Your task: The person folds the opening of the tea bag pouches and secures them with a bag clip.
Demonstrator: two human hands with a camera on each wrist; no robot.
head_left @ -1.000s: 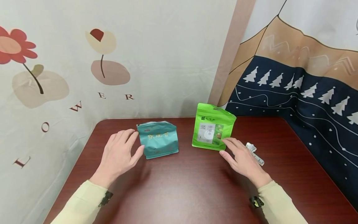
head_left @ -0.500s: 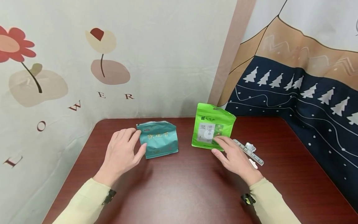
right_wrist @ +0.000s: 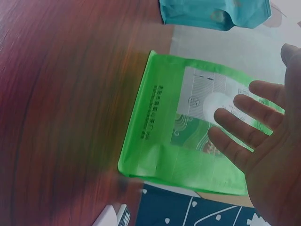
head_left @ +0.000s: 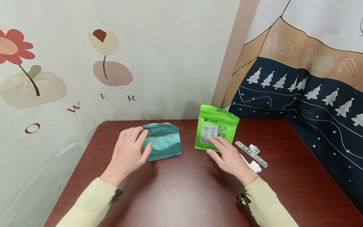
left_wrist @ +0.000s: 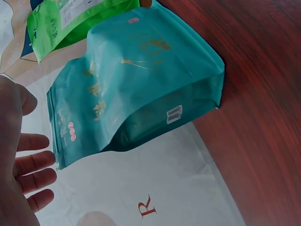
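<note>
In the head view a teal tea pouch [head_left: 164, 142] with gold characters stands on the table. My left hand [head_left: 129, 150] is at its left side, fingers relaxed, the fingertips overlapping its edge in this view. In the left wrist view those fingers [left_wrist: 35, 165] lie just beside the pouch's flat top end. A bright green tea pouch [head_left: 218, 123] with a white label stands upright to the right. My right hand [head_left: 228, 157] hovers before its lower part, fingers spread and holding nothing. In the right wrist view the spread fingers [right_wrist: 240, 127] overlap the label.
Right of my right hand lies a clear bag clip [head_left: 251, 154]. A white clip [head_left: 255, 166] lies nearer me, partly hidden by the hand. The dark red wooden table [head_left: 181, 195] meets a printed cloth [head_left: 170, 63] at its back edge.
My right hand has moved left across the front of the green pouch, uncovering the two clips. My left hand has shifted slightly right, closer over the teal pouch. Both pouches stay put.
</note>
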